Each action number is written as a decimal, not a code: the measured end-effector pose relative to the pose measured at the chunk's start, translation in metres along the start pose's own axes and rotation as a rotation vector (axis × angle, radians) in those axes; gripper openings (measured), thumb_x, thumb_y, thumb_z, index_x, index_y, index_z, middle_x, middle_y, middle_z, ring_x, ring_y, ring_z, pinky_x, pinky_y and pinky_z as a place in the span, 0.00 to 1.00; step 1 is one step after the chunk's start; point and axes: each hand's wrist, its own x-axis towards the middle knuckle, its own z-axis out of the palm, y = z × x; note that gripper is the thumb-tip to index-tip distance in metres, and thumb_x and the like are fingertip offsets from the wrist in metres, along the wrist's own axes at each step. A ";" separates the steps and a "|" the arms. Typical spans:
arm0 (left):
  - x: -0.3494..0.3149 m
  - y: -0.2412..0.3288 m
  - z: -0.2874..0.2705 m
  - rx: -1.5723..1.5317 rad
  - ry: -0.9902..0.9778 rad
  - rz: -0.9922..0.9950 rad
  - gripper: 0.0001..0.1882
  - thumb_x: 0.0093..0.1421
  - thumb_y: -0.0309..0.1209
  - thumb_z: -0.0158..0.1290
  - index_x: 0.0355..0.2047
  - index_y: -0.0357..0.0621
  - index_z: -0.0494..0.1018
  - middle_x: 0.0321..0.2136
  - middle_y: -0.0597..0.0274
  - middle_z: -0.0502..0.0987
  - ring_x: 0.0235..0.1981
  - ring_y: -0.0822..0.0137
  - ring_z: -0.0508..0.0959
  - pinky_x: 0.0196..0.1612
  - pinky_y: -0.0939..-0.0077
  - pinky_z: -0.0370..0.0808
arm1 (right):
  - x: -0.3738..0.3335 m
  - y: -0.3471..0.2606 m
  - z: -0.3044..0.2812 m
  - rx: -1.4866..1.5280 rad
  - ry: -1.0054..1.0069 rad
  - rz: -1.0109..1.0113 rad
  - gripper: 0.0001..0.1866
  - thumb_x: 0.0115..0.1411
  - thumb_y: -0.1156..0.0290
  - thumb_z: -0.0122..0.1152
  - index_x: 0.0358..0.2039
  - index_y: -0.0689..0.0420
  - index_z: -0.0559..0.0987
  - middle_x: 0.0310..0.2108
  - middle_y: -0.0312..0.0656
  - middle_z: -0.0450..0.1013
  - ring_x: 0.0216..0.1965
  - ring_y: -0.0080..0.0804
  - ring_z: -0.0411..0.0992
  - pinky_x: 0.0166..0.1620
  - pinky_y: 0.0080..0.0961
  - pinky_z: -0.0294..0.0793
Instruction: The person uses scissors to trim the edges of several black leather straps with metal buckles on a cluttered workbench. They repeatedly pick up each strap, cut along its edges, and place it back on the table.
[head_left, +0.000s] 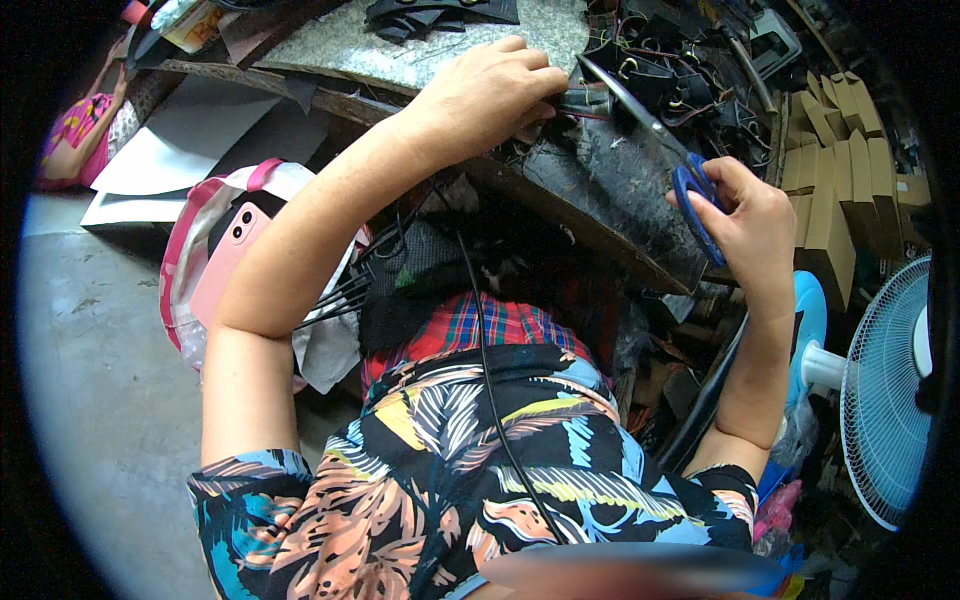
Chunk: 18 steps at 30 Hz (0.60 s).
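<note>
My right fingers (733, 175) are gripping scissors (660, 130), probably light and stiff, by the blue handles (682, 192), the surest hold. Near the blade tips (592, 69), my left fingers (543, 80) are hanging curled, whether empty I cannot tell.

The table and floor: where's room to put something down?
The table has a bare patch between the black pieces and left hand. Grey floor left of the pink-edged bag is open. The table's right is crowded with black straps.
</note>
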 end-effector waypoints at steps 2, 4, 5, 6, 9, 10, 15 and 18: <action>-0.008 -0.004 -0.005 0.022 -0.026 -0.043 0.13 0.56 0.31 0.61 0.41 0.44 0.75 0.38 0.56 0.75 0.44 0.52 0.75 0.47 0.61 0.73 | -0.003 -0.003 0.001 -0.070 -0.018 -0.015 0.16 0.50 0.56 0.72 0.35 0.52 0.83 0.22 0.44 0.77 0.24 0.42 0.78 0.29 0.34 0.75; -0.016 -0.011 -0.017 0.065 -0.003 -0.019 0.11 0.56 0.30 0.60 0.39 0.42 0.76 0.36 0.56 0.74 0.43 0.52 0.74 0.47 0.61 0.73 | -0.002 -0.008 0.006 -0.075 -0.004 -0.054 0.16 0.50 0.56 0.72 0.34 0.51 0.83 0.23 0.45 0.78 0.25 0.43 0.79 0.30 0.35 0.76; -0.020 -0.013 -0.023 0.073 -0.030 -0.026 0.11 0.56 0.29 0.60 0.39 0.42 0.76 0.37 0.56 0.74 0.43 0.52 0.74 0.47 0.61 0.73 | 0.000 -0.010 0.009 -0.098 0.015 -0.089 0.16 0.50 0.55 0.72 0.34 0.51 0.83 0.23 0.44 0.78 0.25 0.43 0.79 0.30 0.35 0.76; -0.023 -0.015 -0.028 0.083 -0.033 -0.016 0.10 0.56 0.28 0.60 0.38 0.42 0.76 0.37 0.56 0.74 0.43 0.52 0.74 0.47 0.61 0.73 | 0.002 -0.012 0.011 -0.122 0.030 -0.117 0.16 0.50 0.55 0.72 0.34 0.51 0.82 0.23 0.44 0.78 0.25 0.43 0.79 0.30 0.35 0.76; -0.023 -0.018 -0.035 0.150 0.018 0.068 0.09 0.56 0.28 0.59 0.37 0.42 0.77 0.35 0.56 0.75 0.42 0.52 0.74 0.46 0.61 0.74 | 0.008 -0.016 0.018 -0.176 0.045 -0.190 0.16 0.51 0.54 0.71 0.34 0.50 0.82 0.23 0.44 0.79 0.26 0.43 0.79 0.30 0.36 0.77; -0.021 -0.018 -0.034 0.153 -0.031 0.016 0.08 0.57 0.28 0.59 0.37 0.42 0.77 0.35 0.56 0.75 0.42 0.52 0.74 0.45 0.61 0.74 | 0.010 -0.018 0.021 -0.199 0.027 -0.183 0.17 0.51 0.53 0.71 0.35 0.50 0.82 0.23 0.44 0.79 0.26 0.43 0.79 0.30 0.37 0.77; -0.007 -0.011 -0.013 0.104 0.115 -0.110 0.10 0.58 0.35 0.58 0.38 0.46 0.77 0.31 0.57 0.76 0.37 0.52 0.79 0.40 0.59 0.76 | 0.013 -0.019 0.028 -0.238 0.012 -0.185 0.17 0.51 0.53 0.71 0.35 0.50 0.81 0.24 0.44 0.79 0.27 0.44 0.79 0.31 0.37 0.77; -0.001 -0.008 -0.005 0.148 0.096 -0.139 0.09 0.58 0.38 0.58 0.37 0.51 0.78 0.31 0.61 0.77 0.37 0.56 0.81 0.37 0.62 0.78 | 0.011 -0.016 0.023 -0.239 -0.023 -0.151 0.16 0.51 0.57 0.72 0.37 0.51 0.82 0.25 0.45 0.79 0.27 0.42 0.79 0.32 0.34 0.76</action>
